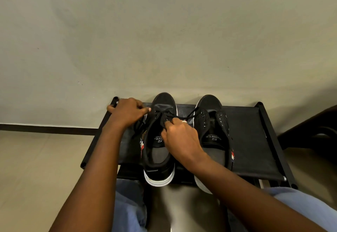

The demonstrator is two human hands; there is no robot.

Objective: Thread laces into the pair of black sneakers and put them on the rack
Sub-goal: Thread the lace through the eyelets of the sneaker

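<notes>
Head view: right hand (pixel 179 137) fingers (pixel 166 122) pinch lace (pixel 189 116) over left sneaker (pixel 160 140).

A home entryway corner: low black fabric shoe rack (pixel 251 140) against a plain wall (pixel 164 31), tiled floor (pixel 36 158).

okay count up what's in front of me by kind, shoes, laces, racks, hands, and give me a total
Black sneakers: 2, the left sneaker and the right sneaker
Laces: 1, a black lace
Racks: 1, the black rack
Hands: 2, the left hand and the right hand
Total: 6
</notes>
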